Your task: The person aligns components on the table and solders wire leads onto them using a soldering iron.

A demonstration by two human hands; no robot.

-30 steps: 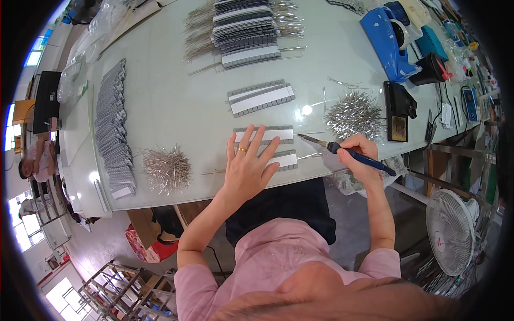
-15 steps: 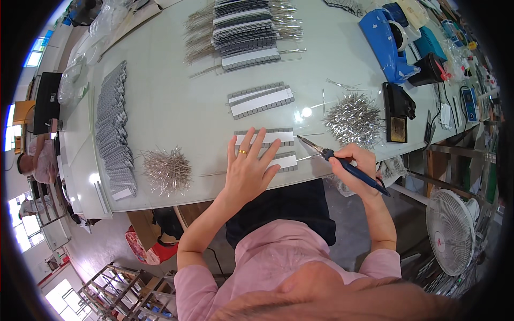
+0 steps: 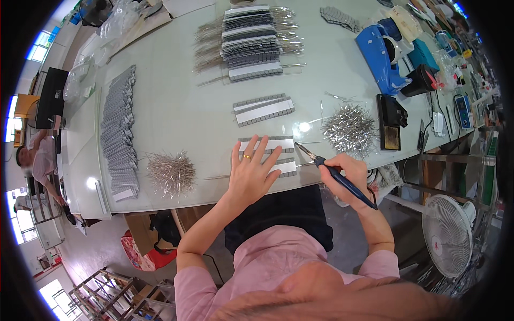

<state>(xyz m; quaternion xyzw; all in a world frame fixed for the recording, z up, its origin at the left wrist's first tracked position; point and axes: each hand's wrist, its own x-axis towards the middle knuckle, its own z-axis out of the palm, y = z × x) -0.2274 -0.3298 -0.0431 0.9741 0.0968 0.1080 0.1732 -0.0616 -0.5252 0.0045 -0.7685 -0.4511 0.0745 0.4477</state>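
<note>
My left hand lies flat with fingers spread over a grey segmented strip with a white band, pressing it to the table. Under its thumb side is a second such strip, partly hidden by the hand. My right hand is closed around the dark blue handle of a soldering iron. The iron's tip is at the right end of the upper strip, where a thin wire runs off to the right; whether it touches cannot be made out. Two more strips lie overlapping just beyond.
Wire bundles lie to the right and left. A soldering iron stand and blue tape dispenser are at the right. Stacked wired strips lie at the back, a long row of grey pieces at the left.
The view has shifted slightly. My right hand has come a little nearer and left, tilting the iron more steeply, its tip still at the strip's right end. My left hand keeps its place.
</note>
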